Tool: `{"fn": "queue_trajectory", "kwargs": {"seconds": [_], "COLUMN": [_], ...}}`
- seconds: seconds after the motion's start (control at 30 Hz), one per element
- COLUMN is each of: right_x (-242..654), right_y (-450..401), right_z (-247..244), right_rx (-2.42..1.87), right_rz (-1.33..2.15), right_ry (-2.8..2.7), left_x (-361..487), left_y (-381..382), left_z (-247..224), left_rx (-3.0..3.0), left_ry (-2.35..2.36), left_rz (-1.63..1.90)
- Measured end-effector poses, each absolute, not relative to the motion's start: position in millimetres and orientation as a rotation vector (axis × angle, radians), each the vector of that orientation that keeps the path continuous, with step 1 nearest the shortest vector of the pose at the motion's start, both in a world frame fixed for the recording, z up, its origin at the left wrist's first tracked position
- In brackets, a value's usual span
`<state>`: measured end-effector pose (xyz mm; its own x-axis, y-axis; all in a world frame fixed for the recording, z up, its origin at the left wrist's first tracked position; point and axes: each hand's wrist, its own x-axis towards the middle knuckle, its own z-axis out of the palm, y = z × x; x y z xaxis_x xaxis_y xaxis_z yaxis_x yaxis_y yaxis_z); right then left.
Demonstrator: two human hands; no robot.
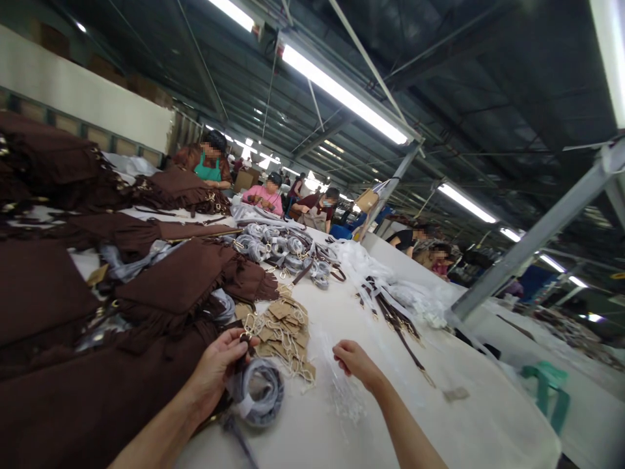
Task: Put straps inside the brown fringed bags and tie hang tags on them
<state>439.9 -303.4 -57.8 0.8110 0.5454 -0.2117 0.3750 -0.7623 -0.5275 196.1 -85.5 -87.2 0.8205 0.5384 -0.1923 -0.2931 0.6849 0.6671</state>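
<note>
My left hand is closed on the end of a dark brown bag strap, next to its gold metal clasp. The rest of this bag strap hangs below my fingers as a coil wrapped in greyish plastic. Over the white table, my right hand has its fingers curled together; whatever is in them is too small to see. Thin clear plastic strands lie just beneath it. Between the hands, a little farther off, sits a pile of brown cardboard tags with pale strings.
Brown fringed bags are heaped along the left. Several wrapped strap coils lie farther up the table. Toward the right are loose straps with clasps and white plastic wrapping. A slanted metal post rises at right. Several people work beyond.
</note>
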Motion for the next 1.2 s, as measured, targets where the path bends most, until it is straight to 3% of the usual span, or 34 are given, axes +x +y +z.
{"fn": "queue_trajectory", "kwargs": {"seconds": [0.23,0.67,1.2], "right_x": [434.7,406.2,416.4], "right_y": [-299.4,-282.9,-282.2], "right_z": [-50.2,-75.2,-68.3], "right_rx": [-2.440,-2.755,-2.803], "right_rz": [0.458,0.261,0.223], "right_ry": [-0.804,-1.169,-1.125], "left_x": [199.8,193.9,195.5], "left_y": [-84.7,-87.6,-87.1], "left_z": [-93.9,-81.7,-84.9], "left_rx": [0.711,0.684,0.691], "left_ry": [0.415,0.427,0.412], "left_rz": [0.522,0.468,0.469]}}
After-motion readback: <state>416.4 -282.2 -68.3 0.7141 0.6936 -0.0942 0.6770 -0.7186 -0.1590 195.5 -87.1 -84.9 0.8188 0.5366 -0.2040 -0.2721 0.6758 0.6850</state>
